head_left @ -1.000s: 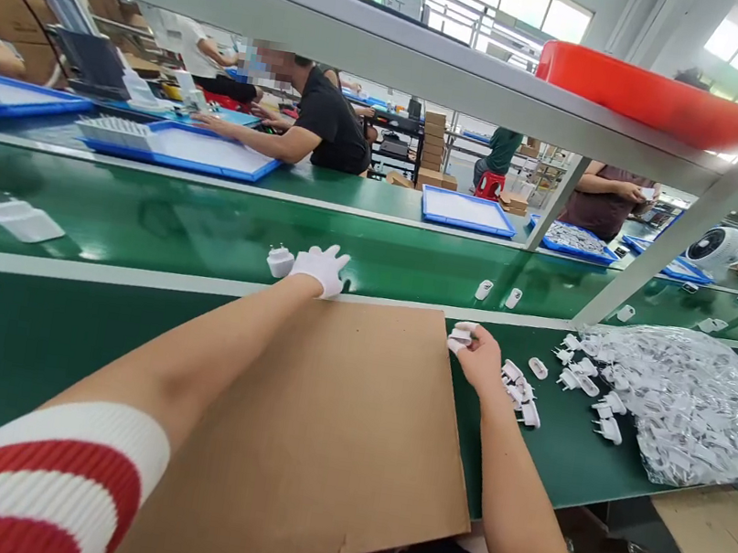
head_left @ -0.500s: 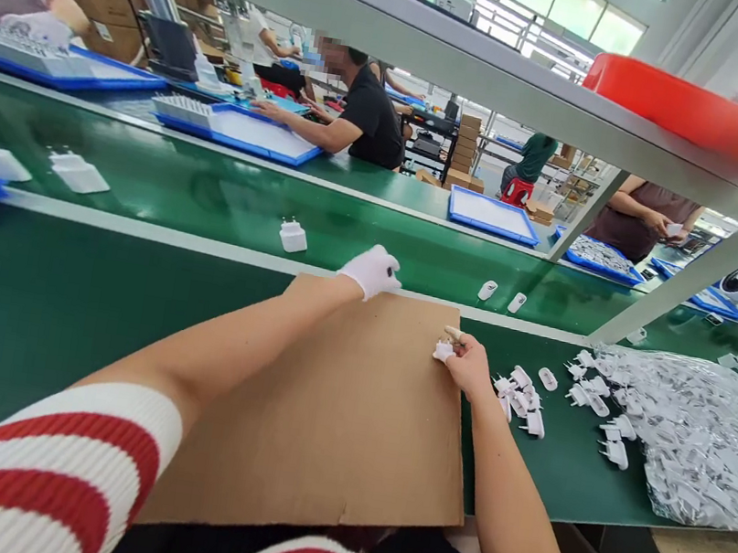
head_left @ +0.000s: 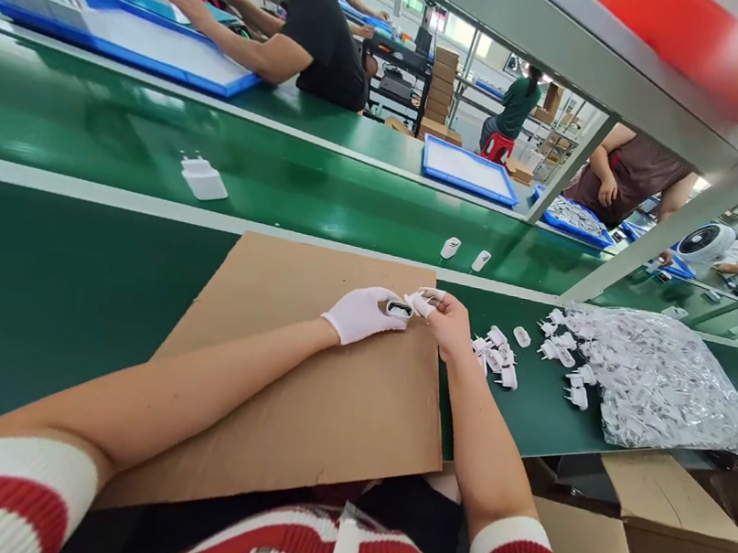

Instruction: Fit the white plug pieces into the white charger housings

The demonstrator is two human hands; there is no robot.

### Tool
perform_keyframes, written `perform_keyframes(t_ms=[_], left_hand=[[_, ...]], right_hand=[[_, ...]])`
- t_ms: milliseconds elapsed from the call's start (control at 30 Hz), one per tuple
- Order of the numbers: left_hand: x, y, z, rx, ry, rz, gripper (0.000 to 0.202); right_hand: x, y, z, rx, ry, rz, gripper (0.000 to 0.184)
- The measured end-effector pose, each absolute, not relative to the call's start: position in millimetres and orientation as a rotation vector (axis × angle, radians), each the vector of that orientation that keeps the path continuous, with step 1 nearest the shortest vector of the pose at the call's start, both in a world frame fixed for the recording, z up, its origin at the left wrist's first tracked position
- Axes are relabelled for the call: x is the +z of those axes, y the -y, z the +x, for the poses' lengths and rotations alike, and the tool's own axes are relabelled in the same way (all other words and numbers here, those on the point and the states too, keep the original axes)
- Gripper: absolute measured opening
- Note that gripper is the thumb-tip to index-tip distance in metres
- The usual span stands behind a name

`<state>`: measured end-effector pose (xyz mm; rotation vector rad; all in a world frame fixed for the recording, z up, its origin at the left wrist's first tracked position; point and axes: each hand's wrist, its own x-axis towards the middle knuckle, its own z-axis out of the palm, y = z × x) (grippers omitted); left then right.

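My left hand (head_left: pixel 360 314), in a white glove, is closed around a white charger housing (head_left: pixel 398 310) with its dark open end turned towards my right hand. My right hand (head_left: pixel 449 324), with white covers on its fingertips, pinches a white plug piece (head_left: pixel 419 303) with metal pins. The two parts are close together over the upper right of a cardboard sheet (head_left: pixel 297 386); whether they touch I cannot tell. Just right of my right hand, several loose plug pieces (head_left: pixel 497 356) lie in a pile on the green bench.
A clear bag full of white plug pieces (head_left: pixel 671 386) lies at the right. On the green belt ahead are a pinned charger (head_left: pixel 203 179) and two white housings (head_left: pixel 451 248). A slanted metal post (head_left: pixel 613 248) rises there. Beyond it, co-workers sit by blue trays (head_left: pixel 471 174).
My left hand has come back from the belt's edge with a housing, towards my right hand. The plug piece in my right hand now sits beside it. The view has shifted right.
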<state>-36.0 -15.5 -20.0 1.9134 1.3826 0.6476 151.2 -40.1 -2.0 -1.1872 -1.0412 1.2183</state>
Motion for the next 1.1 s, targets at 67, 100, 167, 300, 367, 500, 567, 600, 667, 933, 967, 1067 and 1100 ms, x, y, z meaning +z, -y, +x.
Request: perform_keyframes(t_ms=[67,100,167,300,367,500,567,600,667,933,967,1067,1100], left_hand=[[-21.4,18.2,-34.3,0.641,-1.371,1.823,0.041],[-21.2,19.3,-33.9,0.635,-1.368,1.805,0.041],[-20.5,20.6,-34.0,0.647,-1.362,1.786,0.041],[-22.6,19.9,-35.1,0.688,-1.321,1.781,0.041],[-24.4,19.5,-35.1,0.700,-1.310,1.794,0.039],[-24.6,20.3,-34.6,0.717,-1.332,1.815,0.037],[-23.6,20.7,-34.5,0.714,-1.329,1.811,0.037],[-23.1,20.7,-34.5,0.708,-1.328,1.806,0.038],[-22.6,20.5,-34.5,0.696,-1.338,1.796,0.038],[-21.6,19.0,-34.5,0.672,-1.332,1.773,0.038],[-21.0,19.0,-34.3,0.668,-1.336,1.770,0.039],[-19.1,19.4,-33.7,0.648,-1.341,1.796,0.035],[-18.9,19.6,-33.4,0.642,-1.339,1.812,0.034]], right_hand=[[2.6,45.2,147.3,1.131,1.133,-1.197,0.046],[5.0,47.4,145.8,1.072,1.187,-1.213,0.045],[9.4,49.9,144.4,0.939,1.265,-1.265,0.041],[13.6,47.0,151.1,0.820,1.242,-1.313,0.040],[12.3,43.7,158.3,0.860,1.223,-1.315,0.042],[3.2,40.5,171.4,0.793,1.316,-1.459,0.034],[-2.5,40.9,174.8,0.700,1.466,-1.560,0.023],[-5.1,41.1,175.8,0.658,1.562,-1.589,0.021],[-9.6,40.8,177.0,0.574,1.742,-1.611,0.035],[-8.5,41.1,173.0,0.582,1.522,-1.653,0.033],[-5.3,44.2,169.8,0.585,1.535,-1.578,0.031],[5.0,55.4,158.1,0.492,1.733,-1.420,0.028],[7.9,58.3,154.5,0.444,1.819,-1.401,0.030]])
